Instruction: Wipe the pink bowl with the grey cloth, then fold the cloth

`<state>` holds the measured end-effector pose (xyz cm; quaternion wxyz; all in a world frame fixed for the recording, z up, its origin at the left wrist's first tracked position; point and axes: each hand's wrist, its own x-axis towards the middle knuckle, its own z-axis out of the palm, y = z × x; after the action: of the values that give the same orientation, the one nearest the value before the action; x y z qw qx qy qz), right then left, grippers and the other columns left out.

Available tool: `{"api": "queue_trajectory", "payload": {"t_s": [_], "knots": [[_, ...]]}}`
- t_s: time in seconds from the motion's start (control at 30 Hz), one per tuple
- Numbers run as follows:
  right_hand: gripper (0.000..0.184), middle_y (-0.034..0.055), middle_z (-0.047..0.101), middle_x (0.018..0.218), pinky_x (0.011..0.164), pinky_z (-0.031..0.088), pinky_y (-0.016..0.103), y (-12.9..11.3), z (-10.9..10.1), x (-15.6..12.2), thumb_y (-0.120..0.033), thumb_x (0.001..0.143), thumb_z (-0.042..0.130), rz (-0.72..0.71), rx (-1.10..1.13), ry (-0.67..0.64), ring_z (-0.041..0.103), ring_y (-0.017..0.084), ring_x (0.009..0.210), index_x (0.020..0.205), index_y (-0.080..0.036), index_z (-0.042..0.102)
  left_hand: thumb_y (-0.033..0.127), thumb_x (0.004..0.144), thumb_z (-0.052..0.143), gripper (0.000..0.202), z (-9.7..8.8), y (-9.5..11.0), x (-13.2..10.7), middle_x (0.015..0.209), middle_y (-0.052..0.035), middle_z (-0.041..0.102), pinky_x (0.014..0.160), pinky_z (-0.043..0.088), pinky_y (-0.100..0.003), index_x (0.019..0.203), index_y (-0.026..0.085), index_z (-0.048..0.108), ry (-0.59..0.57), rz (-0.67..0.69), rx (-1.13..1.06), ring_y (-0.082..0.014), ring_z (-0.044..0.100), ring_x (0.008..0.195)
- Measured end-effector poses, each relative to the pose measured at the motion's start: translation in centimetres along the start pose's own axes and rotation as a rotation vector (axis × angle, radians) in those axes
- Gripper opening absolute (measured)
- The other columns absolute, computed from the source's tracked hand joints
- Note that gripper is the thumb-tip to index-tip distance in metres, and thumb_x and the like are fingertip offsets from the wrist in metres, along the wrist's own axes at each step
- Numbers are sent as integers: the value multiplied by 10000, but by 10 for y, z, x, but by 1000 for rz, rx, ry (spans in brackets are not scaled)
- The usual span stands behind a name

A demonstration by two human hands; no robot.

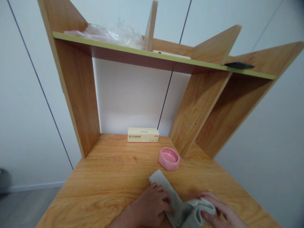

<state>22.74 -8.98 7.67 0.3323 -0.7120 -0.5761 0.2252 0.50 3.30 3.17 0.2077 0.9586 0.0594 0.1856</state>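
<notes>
Head view: one pale grey-green cloth [175, 201], a folded strip bunched nearest the right hand [219, 207], which pinches it, lies on the surface [104, 180]; the left hand [152, 205] curls over it, grip unclear. Beyond sit one pink ashtray [169, 163] and one box [142, 135]; more room spreads leftward to the edge.

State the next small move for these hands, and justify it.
Perhaps the right hand should smooth out the bunched end of the pale grey fabric strip: that end curls up in loops in its grasp, while the far end lies flatter, and the left hand, touching the strip, could steady it.
</notes>
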Motion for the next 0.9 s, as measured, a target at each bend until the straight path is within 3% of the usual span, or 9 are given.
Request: {"api": "queue_trajectory", "payload": {"t_s": [0.17, 0.37, 0.5, 0.57, 0.63, 0.73, 0.9], "knots": [[246, 54, 644, 799, 703, 452, 303, -41, 35, 64, -356, 746, 505, -185, -12, -116, 564, 197, 758, 822, -173, 650, 151, 710, 495, 177, 0, -4, 0, 913, 7, 625, 868, 320, -346, 779, 259, 618, 68, 30, 23, -200, 503, 926], [169, 68, 630, 940, 862, 371, 356, -30, 84, 99, -295, 730, 515, -218, -290, -53, 529, 226, 934, 801, -184, 621, 116, 615, 422, 130, -9, -21, -8, 592, -18, 551, 656, 357, -317, 616, 202, 519, 408, -155, 61, -172, 493, 640], [270, 92, 622, 927, 802, 397, 336, -19, 84, 94, -387, 736, 506, -165, -347, 139, 544, 231, 899, 866, -170, 597, 99, 606, 409, 165, -15, -29, -10, 653, -28, 569, 643, 351, -309, 659, 189, 537, 538, -188, 78, -176, 482, 680], [290, 88, 633, 862, 740, 409, 315, -13, 74, 84, -418, 744, 483, -94, -333, 199, 564, 225, 831, 837, -169, 599, 86, 591, 424, 230, -15, -31, -8, 757, -33, 605, 679, 353, -316, 738, 188, 568, 535, -178, 73, -184, 487, 750], [300, 65, 639, 747, 669, 406, 291, -6, 62, 70, -441, 758, 451, 12, -324, 173, 575, 206, 729, 735, -181, 600, 75, 601, 439, 272, -13, -32, -6, 839, -29, 624, 722, 349, -327, 794, 194, 589, 498, -191, 72, -189, 486, 810], [327, 20, 612, 594, 565, 377, 255, 6, 53, 51, -455, 754, 444, 141, -287, 9, 552, 165, 586, 605, -192, 570, 73, 649, 457, 237, -10, -33, -3, 810, -14, 639, 753, 341, -333, 765, 205, 615, 414, -267, 66, -183, 487, 819], [130, -7, 628, 630, 535, 352, 216, 16, 56, 46, -288, 672, 512, 195, -236, -165, 553, 140, 617, 642, -181, 579, 70, 665, 476, 209, -8, -34, -3, 748, -2, 653, 772, 333, -328, 706, 204, 631, 342, -343, 40, -167, 496, 779]]}}
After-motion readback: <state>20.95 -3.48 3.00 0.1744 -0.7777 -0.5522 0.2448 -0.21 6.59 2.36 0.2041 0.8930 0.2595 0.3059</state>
